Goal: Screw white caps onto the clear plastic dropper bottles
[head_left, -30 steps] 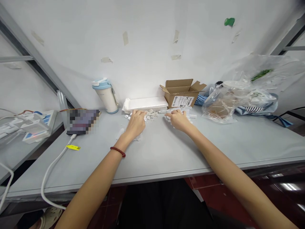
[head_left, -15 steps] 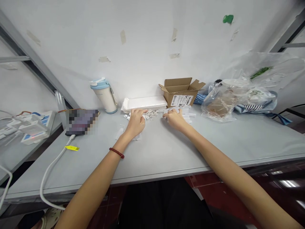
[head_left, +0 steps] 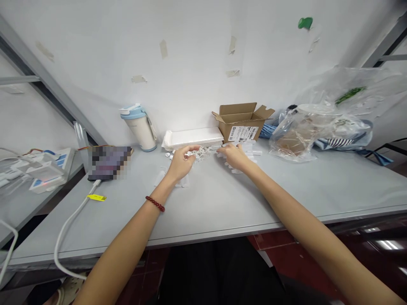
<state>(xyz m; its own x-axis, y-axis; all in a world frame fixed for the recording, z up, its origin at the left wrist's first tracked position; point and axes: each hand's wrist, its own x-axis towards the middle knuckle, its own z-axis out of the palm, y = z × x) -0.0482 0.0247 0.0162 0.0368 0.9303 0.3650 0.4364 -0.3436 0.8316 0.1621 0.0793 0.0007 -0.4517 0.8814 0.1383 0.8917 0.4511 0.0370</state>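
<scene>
A dark red bead bracelet (head_left: 155, 203) circles my left wrist. My bench (head_left: 216, 199) is pale grey, the small parts (head_left: 200, 153) look white, the box (head_left: 242, 123) brown, the tumbler (head_left: 140, 127) cream with blue lid.

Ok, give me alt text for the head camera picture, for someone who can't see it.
Two bare hands, left hand and right hand, reach into a scatter of small white parts on a grey table. Behind them stand a blue-lidded cup, a white tray and an open cardboard box.
</scene>
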